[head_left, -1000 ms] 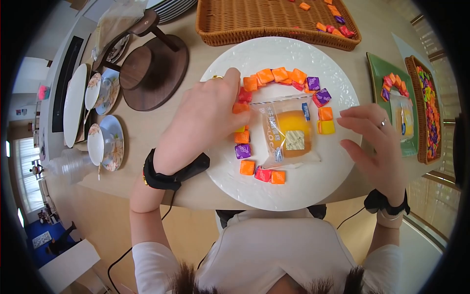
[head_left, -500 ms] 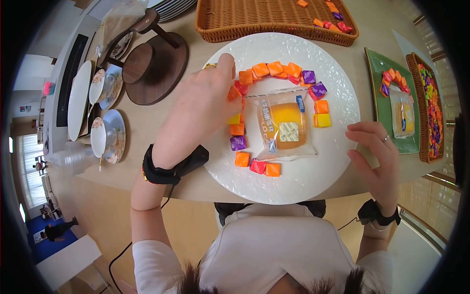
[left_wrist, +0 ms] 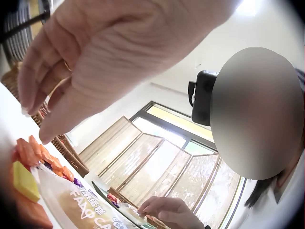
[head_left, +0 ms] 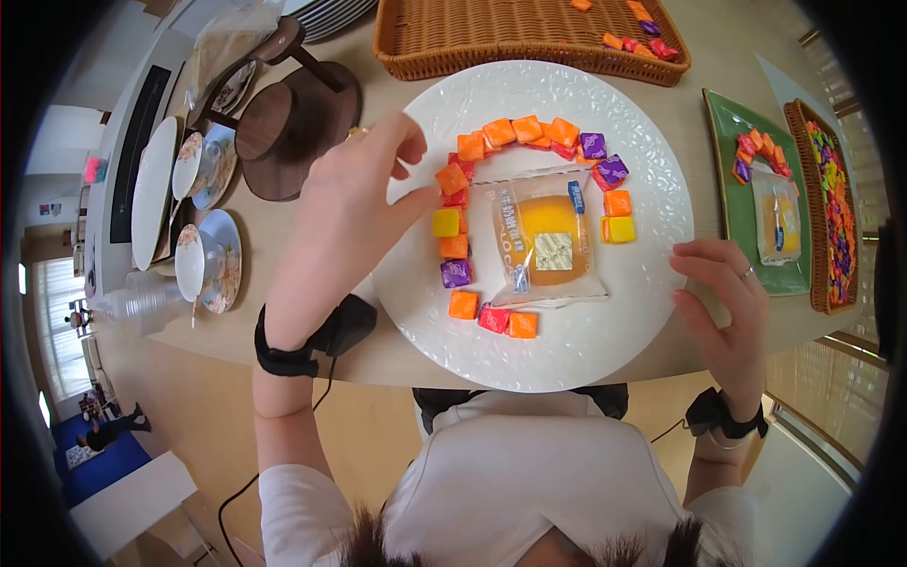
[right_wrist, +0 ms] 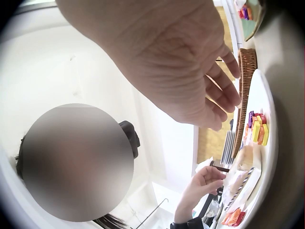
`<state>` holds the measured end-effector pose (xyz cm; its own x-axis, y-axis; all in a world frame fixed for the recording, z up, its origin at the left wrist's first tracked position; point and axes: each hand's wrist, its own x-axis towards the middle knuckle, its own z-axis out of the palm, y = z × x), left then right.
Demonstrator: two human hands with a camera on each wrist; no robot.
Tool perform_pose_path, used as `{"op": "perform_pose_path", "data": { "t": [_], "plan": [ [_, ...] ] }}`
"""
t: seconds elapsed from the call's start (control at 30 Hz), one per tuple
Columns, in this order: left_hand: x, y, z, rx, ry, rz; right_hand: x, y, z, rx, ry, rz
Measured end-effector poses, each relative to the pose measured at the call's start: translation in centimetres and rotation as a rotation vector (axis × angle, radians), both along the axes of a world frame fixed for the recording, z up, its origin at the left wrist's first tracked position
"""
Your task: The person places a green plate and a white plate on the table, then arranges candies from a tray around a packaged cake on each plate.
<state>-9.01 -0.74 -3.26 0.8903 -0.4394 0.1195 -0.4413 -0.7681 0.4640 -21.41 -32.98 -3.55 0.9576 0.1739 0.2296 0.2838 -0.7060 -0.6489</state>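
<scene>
A large white plate (head_left: 586, 350) holds a clear-wrapped yellow cake (head_left: 553, 236) in its middle. Orange, red, purple and yellow wrapped candies curve around the cake's top and both sides, with several below its left corner. The left hand (head_left: 354, 208) hovers at the plate's left edge, fingers loosely bent and holding nothing, its thumb close to an orange candy (head_left: 451, 180). In the left wrist view a yellow candy (left_wrist: 25, 181) lies below that hand (left_wrist: 100, 62). At the plate's right edge the right hand (head_left: 726, 307) stays relaxed and empty; the right wrist view shows its fingers (right_wrist: 221, 88) loosely extended.
A wicker basket (head_left: 510, 57) with a few candies stands behind the plate. To the right are a green plate (head_left: 723, 123) with another wrapped cake and a candy-filled basket (head_left: 803, 142). A dark wooden stand (head_left: 307, 170), cups and saucers (head_left: 222, 227) occupy the left side.
The left hand has moved left, away from the candies on the plate's left side, uncovering the yellow and orange ones there. In the head view the plate sits slightly higher and further left.
</scene>
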Motion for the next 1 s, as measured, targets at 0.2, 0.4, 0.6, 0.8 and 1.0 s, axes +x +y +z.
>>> {"op": "perform_pose_path", "data": {
  "t": [0.2, 0.4, 0.6, 0.8, 1.0],
  "plan": [
    [-2.0, 0.9, -0.6, -0.053, 0.221, -0.019, -0.2, 0.6, -1.6, 0.076, -0.034, -0.052],
    [-2.0, 0.4, -1.1, -0.107, 0.306, -0.007, -0.7, 1.1, -4.9, 0.091, -0.213, -0.195],
    [-1.8, 0.5, -1.3, -0.118, 0.382, 0.027, -1.3, 0.8, -6.2, 0.126, -0.224, -0.261],
    [-2.2, 0.2, -1.3, -0.222, 0.362, 0.085, -1.4, 0.5, -7.4, 0.211, -0.249, -0.331],
    [-2.8, -0.1, -1.5, -0.164, 0.265, 0.117, -1.3, 0.4, -7.6, 0.231, -0.265, -0.339]
  ]
}}
